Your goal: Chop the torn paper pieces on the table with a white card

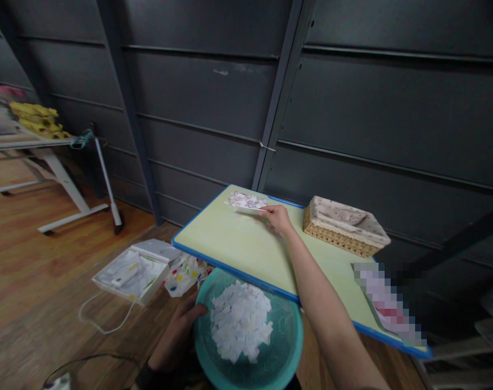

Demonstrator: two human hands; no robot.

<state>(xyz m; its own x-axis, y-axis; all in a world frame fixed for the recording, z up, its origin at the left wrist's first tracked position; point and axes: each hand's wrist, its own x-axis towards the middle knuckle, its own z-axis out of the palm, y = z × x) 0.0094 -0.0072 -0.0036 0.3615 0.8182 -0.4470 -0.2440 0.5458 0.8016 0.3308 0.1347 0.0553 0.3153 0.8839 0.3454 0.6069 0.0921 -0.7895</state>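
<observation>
My left hand [180, 330] grips the left rim of a teal plastic basin [289, 346] held below the table's near edge; the basin holds a heap of torn white paper scraps [240, 320]. My right hand [276, 218] reaches across the pale green table [238, 244] with its blue edge. Its fingers are pinched on a white sheet of paper [250, 210] next to a small pile of paper scraps [245, 200] at the table's far corner.
A lined wicker basket [343, 226] sits at the table's far right. A blurred patch [386, 303] covers something on the near right. On the wooden floor lie a white box [132, 269] and a dotted bag [185, 273]. A white-legged table [47, 146] stands left, before a dark wall.
</observation>
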